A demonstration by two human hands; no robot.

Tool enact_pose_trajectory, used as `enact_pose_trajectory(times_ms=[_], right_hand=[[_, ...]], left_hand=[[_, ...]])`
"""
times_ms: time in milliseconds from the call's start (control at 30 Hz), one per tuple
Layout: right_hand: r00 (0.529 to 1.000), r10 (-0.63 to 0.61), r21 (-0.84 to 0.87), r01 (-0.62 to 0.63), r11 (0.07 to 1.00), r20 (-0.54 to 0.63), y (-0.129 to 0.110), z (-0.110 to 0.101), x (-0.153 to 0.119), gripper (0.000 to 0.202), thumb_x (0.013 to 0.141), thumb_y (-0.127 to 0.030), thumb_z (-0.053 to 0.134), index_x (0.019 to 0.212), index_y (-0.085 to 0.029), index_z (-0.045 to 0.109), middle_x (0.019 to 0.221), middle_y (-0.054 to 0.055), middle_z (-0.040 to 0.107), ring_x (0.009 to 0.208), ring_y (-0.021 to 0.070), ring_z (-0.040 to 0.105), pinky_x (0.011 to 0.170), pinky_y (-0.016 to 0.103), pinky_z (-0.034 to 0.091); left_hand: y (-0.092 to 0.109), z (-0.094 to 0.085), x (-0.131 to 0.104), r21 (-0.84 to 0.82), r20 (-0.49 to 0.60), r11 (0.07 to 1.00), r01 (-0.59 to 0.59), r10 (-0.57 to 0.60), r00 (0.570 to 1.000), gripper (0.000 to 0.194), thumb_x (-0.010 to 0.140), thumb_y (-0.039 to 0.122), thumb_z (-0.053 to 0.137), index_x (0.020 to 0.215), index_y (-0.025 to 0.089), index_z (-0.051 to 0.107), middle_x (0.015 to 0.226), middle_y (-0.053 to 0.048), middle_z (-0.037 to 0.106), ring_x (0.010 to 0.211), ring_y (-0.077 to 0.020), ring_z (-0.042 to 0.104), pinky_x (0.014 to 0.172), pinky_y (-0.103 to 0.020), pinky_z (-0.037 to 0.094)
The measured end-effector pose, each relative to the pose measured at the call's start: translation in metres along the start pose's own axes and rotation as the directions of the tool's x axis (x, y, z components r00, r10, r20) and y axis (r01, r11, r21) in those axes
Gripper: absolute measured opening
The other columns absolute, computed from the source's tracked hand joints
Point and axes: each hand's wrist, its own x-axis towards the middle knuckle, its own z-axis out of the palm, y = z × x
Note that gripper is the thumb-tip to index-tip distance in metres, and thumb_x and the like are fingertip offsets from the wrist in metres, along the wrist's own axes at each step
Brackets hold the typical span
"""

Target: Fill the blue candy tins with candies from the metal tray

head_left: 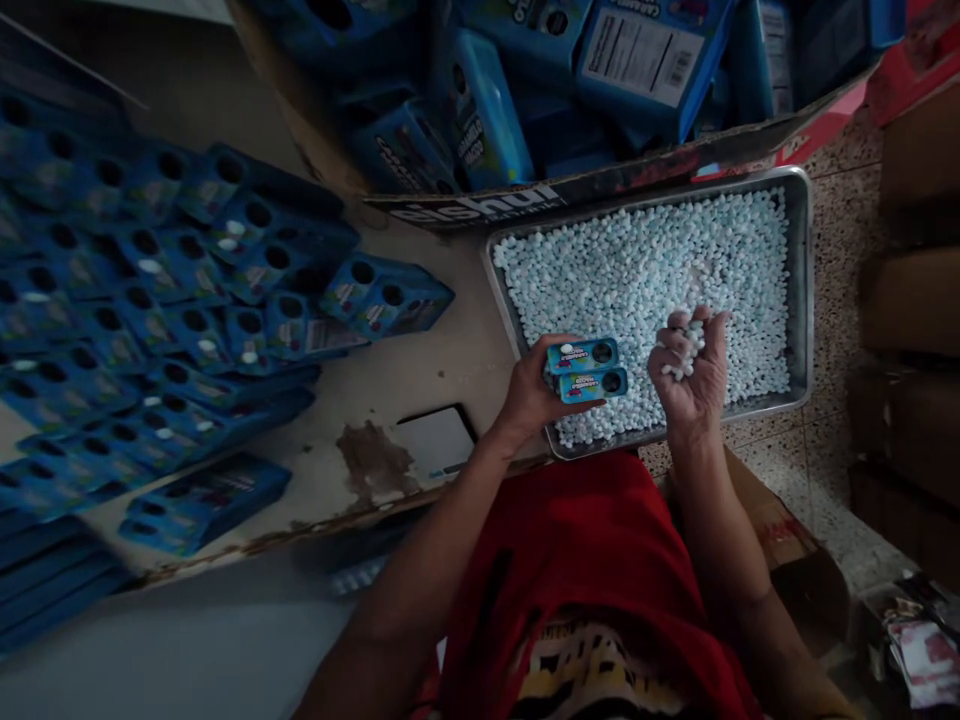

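My left hand (534, 395) grips two blue candy boxes (583, 369) side by side, their tops with round dark holes facing up. A white candy lies on top of the farther box. Both boxes are over the left edge of a metal tray (801, 300) filled with small white and pale blue candies (622, 260). Above the tray's right half, my right hand (694, 375) is turned palm up, its fingers curled around a handful of candies (684, 348).
Many blue boxes (187, 260) with round holes stand in rows on the table (450, 340) at left. Behind the tray, a large carton (525, 200) holds more blue boxes. A flat white and black object (435, 440) lies near the table's front edge. Brown cartons (911, 310) are stacked at right.
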Motion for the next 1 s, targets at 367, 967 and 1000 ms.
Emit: enact_pose_trajectory(times_ms=[367,967,1000], right_hand=[[0.967,-0.252,-0.362,0.248,0.899,0.035,0.044,0.037,-0.005,0.065,0.096,-0.089,0.058,0.076,-0.028,0.047,0.060,-0.008,0.033,0.053,0.0124,0.034,0.053,0.027,0.036],[0.976,-0.178,-0.819,-0.003,0.573,-0.128,0.001,-0.035,0.012,0.054,0.085,-0.080,0.075,0.100,-0.028,0.069,0.102,0.004,0.071,0.090,0.0188,0.068,0.074,0.033,0.059],[0.978,-0.185,-0.926,-0.017,0.377,-0.094,-0.009,-0.041,0.002,0.061,0.080,-0.080,0.079,0.111,-0.028,0.073,0.120,0.009,0.074,0.105,0.0243,0.071,0.083,0.039,0.062]], left_hand=[[0.020,-0.006,0.005,0.368,-0.035,0.928,-0.055,0.073,0.997,0.075,0.062,0.049,0.104,0.122,0.023,0.067,0.112,-0.005,0.078,0.103,-0.0263,0.077,0.091,-0.036,0.061],[-0.012,-0.054,-0.012,0.192,-0.193,0.935,-0.298,0.334,0.923,0.065,0.078,0.054,0.097,0.131,0.027,0.070,0.138,-0.012,0.077,0.134,-0.0330,0.073,0.118,-0.051,0.057],[-0.013,-0.062,-0.020,0.132,-0.215,0.953,-0.272,0.295,0.931,0.068,0.076,0.054,0.098,0.131,0.026,0.070,0.137,-0.013,0.078,0.132,-0.0334,0.075,0.116,-0.051,0.059]])
